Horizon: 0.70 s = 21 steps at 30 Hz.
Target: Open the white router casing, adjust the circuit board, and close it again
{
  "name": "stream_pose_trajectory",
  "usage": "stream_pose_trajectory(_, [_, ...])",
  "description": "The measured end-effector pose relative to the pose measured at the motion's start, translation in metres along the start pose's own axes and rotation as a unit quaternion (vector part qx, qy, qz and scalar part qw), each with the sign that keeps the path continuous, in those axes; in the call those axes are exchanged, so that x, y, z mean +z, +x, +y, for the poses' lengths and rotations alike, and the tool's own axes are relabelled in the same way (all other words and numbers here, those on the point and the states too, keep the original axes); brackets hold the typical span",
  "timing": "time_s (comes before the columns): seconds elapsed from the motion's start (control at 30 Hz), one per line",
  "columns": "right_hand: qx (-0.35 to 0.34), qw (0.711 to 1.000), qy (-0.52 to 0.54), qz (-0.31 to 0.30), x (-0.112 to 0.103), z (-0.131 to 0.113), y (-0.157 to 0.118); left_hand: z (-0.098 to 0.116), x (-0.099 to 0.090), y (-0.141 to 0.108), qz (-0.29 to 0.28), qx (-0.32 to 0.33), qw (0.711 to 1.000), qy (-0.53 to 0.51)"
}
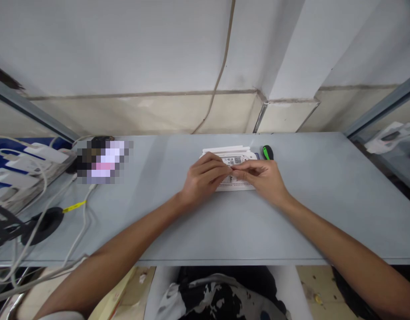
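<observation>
A white router [240,187] lies underside up on the table, with vent slots and a printed label [237,160] showing. White antenna bars [224,150] run along its far side. Over the label, my left hand [206,175] is closed, its fingertips pressed together. My right hand [263,175] meets it from the other side, thumb and forefinger pinched. The fingertips of both hands touch or nearly touch, and whatever is between them is too small and covered to make out. A green and black handle [268,152], perhaps of a screwdriver, lies just beyond my right hand.
On the left are white power adapters [20,169], loose white cables [81,224], a black round stand base [43,226] and a blurred-out device [105,162]. A wall [158,113] backs the grey table [165,235]. A white object [391,137] sits beyond the right frame post.
</observation>
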State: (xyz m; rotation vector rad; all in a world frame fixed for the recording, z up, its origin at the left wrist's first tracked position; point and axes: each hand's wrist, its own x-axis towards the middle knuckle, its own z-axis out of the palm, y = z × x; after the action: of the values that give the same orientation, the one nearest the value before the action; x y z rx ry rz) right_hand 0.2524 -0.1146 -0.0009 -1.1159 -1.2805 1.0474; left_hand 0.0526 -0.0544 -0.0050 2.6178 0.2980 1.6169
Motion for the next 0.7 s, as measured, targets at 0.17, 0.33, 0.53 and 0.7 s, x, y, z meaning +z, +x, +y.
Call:
stream_pose_trajectory(0.17, [-0.012, 1.0, 0.005, 0.005, 0.0, -0.006, 0.002, 0.003, 0.0, -0.001, 0.003, -0.004, 1.0, 0.005])
stream_pose_trajectory(0.33, [-0.015, 1.0, 0.012, 0.003, 0.0, -0.006, 0.001, 0.005, 0.001, -0.002, -0.005, -0.028, 1.0, 0.01])
stream_pose_trajectory(0.53, [0.001, 1.0, 0.02, 0.002, 0.001, -0.008, 0.002, 0.004, 0.0, -0.002, 0.0, -0.033, 0.999, 0.02])
stream_pose_trajectory(0.7, [0.016, 0.999, 0.044, -0.007, 0.0, -0.011, 0.003, 0.003, -0.002, 0.0, 0.003, -0.015, 0.999, 0.029])
